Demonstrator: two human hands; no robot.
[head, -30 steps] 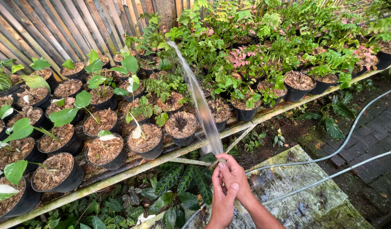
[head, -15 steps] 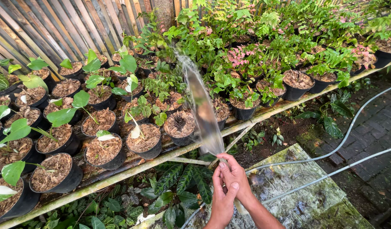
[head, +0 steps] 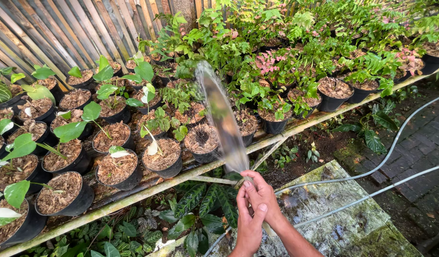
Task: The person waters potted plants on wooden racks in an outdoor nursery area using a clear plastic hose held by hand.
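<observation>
My right hand (head: 263,196) and my left hand (head: 248,227) are clasped together around the end of a thin grey hose (head: 352,202), which is hidden inside them. A flat fan of water (head: 221,119) shoots up and away from my fingers. It reaches over the bamboo rail (head: 148,189) to the black pots (head: 202,143) of soil and green plants on the rack. The water lands among leafy plants (head: 181,95) near the middle of the rack.
Several black pots with bark mulch fill the left (head: 62,192). Denser green and pink-leaved plants (head: 276,62) stand at the right. A bamboo fence (head: 62,33) backs the rack. A mossy concrete slab (head: 343,223) lies below my hands, a second hose (head: 395,143) crosses the brick paving.
The water stream has widened from a narrow arc into a broad flat fan. My hands stay clasped on the hose in about the same place.
</observation>
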